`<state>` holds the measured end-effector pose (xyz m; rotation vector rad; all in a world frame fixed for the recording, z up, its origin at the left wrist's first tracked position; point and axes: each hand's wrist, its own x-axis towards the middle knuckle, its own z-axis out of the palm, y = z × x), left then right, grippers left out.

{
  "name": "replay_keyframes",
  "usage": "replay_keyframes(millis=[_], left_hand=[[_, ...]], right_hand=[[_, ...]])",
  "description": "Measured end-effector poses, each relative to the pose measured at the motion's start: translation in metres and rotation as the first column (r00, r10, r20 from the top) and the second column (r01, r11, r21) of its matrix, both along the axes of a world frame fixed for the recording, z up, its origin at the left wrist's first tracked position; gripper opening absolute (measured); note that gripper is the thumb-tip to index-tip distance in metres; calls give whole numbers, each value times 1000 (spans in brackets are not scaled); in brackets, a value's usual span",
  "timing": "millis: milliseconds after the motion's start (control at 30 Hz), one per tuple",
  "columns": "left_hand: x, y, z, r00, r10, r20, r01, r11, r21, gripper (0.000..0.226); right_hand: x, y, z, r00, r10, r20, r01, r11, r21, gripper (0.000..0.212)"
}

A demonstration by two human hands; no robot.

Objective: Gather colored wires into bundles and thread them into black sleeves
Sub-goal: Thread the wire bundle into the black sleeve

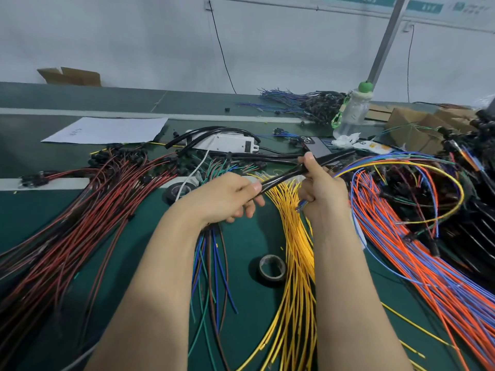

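Green tabletop [241, 242] runs wall to wall under me, with wires sorted by colour so each kind is quick to reach: red wires [88, 210] fanned to the left, yellow wires [297, 250] straight ahead, and orange and blue wires [401, 250] to the right. A tape roll [272, 267] lies between my forearms, within easy reach.

I hold the black sleeve [281, 179] above the yellow wires, raised off the surface. My left hand [227, 196] is curled round its near end, thumb on top, which I judge steadies the mouth. My right hand [321, 191] grips it further along, thumb up, so it runs straight between my fists. Blue wire tips [301, 206] poke from my right hand's lower fingers, probably ready to feed in.

A mixed bundle [211, 263] trails out below my left wrist towards me. I cannot tell whether it already runs into the sleeve.
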<state>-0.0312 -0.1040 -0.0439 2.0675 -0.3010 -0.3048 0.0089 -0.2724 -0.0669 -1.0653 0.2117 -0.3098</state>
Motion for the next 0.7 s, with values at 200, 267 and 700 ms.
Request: replay_keyframes(millis=[200, 267, 700], left_hand=[[-1, -4, 1, 997, 45, 61, -45, 999, 5, 38], [-2, -5, 1, 999, 5, 37, -6, 999, 36, 35], [2, 8, 0, 994, 81, 72, -79, 996, -33, 31]], right_hand=[[1, 7, 0, 997, 61, -56, -65, 995, -71, 22], [2, 6, 1, 999, 1, -45, -4, 998, -55, 24], [0, 0, 3, 986, -147, -72, 150, 988, 42, 18]])
